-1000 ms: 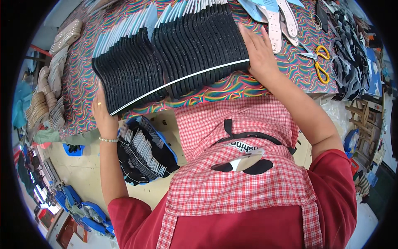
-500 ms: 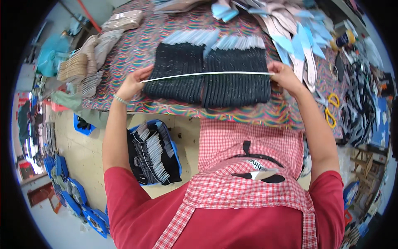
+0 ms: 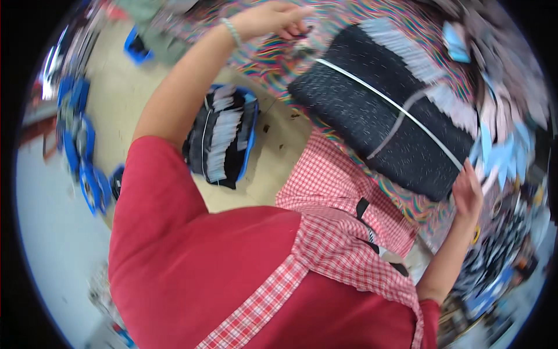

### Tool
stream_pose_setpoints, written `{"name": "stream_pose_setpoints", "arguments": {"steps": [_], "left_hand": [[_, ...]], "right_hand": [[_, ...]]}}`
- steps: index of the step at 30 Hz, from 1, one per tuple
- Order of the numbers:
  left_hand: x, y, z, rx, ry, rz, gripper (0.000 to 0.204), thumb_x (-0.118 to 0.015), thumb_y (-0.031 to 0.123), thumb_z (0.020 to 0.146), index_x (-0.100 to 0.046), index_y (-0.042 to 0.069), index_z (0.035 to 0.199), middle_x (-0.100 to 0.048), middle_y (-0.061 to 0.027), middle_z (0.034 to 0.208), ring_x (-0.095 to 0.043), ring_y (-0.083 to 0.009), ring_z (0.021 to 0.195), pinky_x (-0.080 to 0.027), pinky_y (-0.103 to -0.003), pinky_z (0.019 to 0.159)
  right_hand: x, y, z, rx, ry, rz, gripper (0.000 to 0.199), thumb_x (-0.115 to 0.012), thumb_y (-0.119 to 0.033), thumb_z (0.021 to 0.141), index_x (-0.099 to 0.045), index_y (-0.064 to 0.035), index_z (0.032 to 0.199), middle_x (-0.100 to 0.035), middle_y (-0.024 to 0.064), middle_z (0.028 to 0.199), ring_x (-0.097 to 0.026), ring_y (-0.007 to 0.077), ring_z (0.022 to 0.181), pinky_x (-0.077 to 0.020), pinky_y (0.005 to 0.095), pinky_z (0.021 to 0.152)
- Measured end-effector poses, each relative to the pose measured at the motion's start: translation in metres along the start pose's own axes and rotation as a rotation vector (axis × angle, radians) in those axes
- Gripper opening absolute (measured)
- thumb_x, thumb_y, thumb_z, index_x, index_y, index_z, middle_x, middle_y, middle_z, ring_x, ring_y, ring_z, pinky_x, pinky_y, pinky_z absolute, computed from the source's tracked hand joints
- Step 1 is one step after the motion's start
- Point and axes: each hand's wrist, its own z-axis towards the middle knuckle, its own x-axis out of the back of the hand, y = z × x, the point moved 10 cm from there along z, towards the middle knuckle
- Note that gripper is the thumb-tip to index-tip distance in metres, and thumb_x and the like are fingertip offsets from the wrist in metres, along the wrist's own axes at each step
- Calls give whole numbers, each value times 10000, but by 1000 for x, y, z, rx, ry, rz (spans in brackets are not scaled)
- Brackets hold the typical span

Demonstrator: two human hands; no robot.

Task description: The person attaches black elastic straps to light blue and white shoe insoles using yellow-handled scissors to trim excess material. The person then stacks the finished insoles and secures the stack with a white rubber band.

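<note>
On the patterned cloth lies a wide bundle of black, speckled strap-like pieces [image 3: 372, 110] with pale grey-blue ends, standing in two rows side by side. A white band [image 3: 372, 90] runs lengthwise across it. A blurred, curved grey strip [image 3: 390, 136] crosses the middle of the bundle. My right hand [image 3: 468, 192] is at the bundle's right end, its fingers closed on the end of the white band. My left hand [image 3: 273, 20], with a beaded bracelet at the wrist, is raised off the bundle's left end. Its index finger is stretched out, the others are loosely bent, and nothing shows in it.
A blue crate [image 3: 251, 128] of similar banded black bundles stands on the floor at left. More blue baskets [image 3: 93, 180] line the far left. Pale and light-blue pieces [image 3: 505, 145] lie at the table's right, with dark strips [image 3: 494, 250] heaped beyond.
My left hand has let go of the band's left end and moved up and away. The view has turned, so the bundle appears tilted. The curved grey strip now shows across it.
</note>
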Motion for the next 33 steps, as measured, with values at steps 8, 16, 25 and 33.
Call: {"name": "stream_pose_setpoints", "arguments": {"steps": [8, 16, 25, 33], "left_hand": [[-139, 59, -141, -127, 630, 320, 844, -558, 498, 881, -232, -56, 1428, -369, -309, 1373, -318, -432, 1322, -209, -472, 1115], [-255, 20, -226, 246, 0, -1151, 592, -747, 249, 812, -492, -20, 1273, -615, -86, 1145, -581, -134, 1004, -464, -297, 909], [-137, 131, -234, -387, 515, -510, 726, -836, 205, 710, -449, -29, 1277, -597, -81, 1202, -535, -129, 1079, -427, -298, 962], [-158, 66, -177, -235, 313, -370, 726, -836, 252, 694, -470, -5, 1265, -602, -113, 1198, -542, -180, 1109, -407, -303, 982]], "right_hand": [[-14, -21, 12, -41, 483, -1085, 595, -602, -346, 902, -459, 90, 1280, -555, 174, 1201, -538, 238, 1071, -390, 333, 967], [46, 17, -13, -121, 289, -758, 681, -655, -215, 852, -324, 60, 1380, -467, 163, 1304, -473, 251, 1148, -335, 357, 1034], [-49, -118, -51, 609, 259, -599, 722, -700, -195, 748, -358, 84, 1319, -505, 206, 1229, -572, 295, 1045, -531, 419, 877], [-10, -39, -2, 374, 163, -1187, 671, -727, -77, 777, -402, 62, 1347, -510, 127, 1281, -504, 209, 1134, -375, 322, 1006]]}}
